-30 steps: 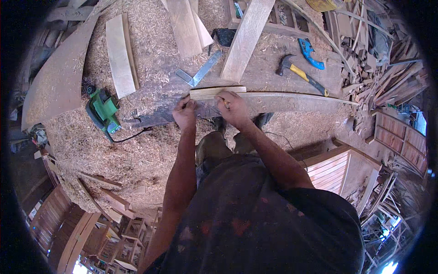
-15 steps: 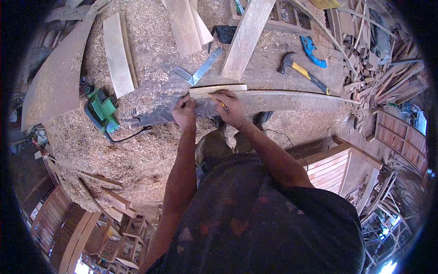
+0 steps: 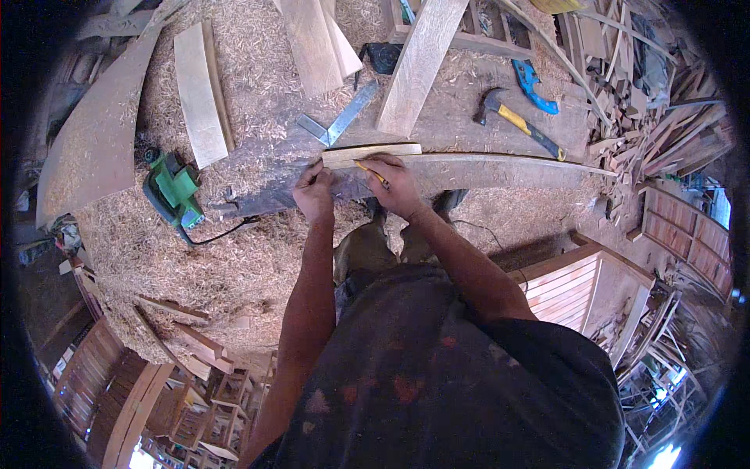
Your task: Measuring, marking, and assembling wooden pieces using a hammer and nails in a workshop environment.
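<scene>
A short pale wood piece [image 3: 388,149] lies against a long, thin wooden strip [image 3: 500,161] along the bench's front edge [image 3: 273,199]. My left hand [image 3: 312,190] is closed, fingertips gripping the left end of these pieces. My right hand [image 3: 393,186] holds a yellow pencil [image 3: 379,178], its tip at the lower edge of the wood near that end. A metal square [image 3: 341,125] lies just beyond. To the right lie a yellow-and-black claw hammer [image 3: 513,119] and a blue-handled tool [image 3: 531,86]. A green power planer [image 3: 177,191] sits at the left.
Loose boards [image 3: 414,66] and a slatted wooden tray [image 3: 504,47] are farther back. A thin sheet [image 3: 90,133] lies at the left. Scrap wood [image 3: 664,133] piles at the right, near a slatted wooden frame [image 3: 558,293]. Shavings [image 3: 180,266] cover the floor.
Since a second ago, my right hand has turned and shifted slightly, so the pencil now slants leftward with its tip at the wood's edge. My left hand has stayed nearly still.
</scene>
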`<state>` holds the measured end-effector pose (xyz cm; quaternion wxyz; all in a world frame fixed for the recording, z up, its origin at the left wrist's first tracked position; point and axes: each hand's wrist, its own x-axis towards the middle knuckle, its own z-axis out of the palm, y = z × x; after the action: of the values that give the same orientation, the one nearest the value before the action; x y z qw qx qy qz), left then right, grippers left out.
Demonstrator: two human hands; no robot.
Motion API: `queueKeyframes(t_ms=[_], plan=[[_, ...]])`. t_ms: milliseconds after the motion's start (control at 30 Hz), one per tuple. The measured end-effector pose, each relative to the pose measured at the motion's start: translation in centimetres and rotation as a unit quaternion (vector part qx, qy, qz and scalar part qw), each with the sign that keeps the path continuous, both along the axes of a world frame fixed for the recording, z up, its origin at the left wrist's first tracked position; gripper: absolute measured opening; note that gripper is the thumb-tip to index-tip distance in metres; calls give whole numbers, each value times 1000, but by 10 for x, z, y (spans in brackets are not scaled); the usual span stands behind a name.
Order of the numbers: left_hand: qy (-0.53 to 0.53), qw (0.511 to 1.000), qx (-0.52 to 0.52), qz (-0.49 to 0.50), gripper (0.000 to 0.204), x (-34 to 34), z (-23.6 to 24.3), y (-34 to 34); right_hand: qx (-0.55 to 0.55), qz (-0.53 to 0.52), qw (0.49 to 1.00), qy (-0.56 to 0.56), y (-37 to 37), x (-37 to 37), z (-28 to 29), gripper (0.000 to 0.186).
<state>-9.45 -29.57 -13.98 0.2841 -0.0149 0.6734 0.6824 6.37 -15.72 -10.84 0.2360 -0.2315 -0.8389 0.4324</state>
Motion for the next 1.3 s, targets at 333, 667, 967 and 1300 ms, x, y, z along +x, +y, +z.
queueKeyframes(t_ms=[333, 667, 967, 1300], plan=[[4, 1000, -18, 2, 22, -2, -3, 0, -13, 8, 1000, -2, 1, 1, 7, 34], [186, 976, -104, -42, 24, -18, 22, 11, -58, 44, 997, -32, 15, 7, 35, 30], [618, 564, -306, -455, 62, -114, 70, 53, 157, 52, 977, -131, 25, 35, 29, 45], [577, 602, -307, -458, 50, -115, 76, -40, 216, 85, 952, -199, 19, 20, 14, 53]])
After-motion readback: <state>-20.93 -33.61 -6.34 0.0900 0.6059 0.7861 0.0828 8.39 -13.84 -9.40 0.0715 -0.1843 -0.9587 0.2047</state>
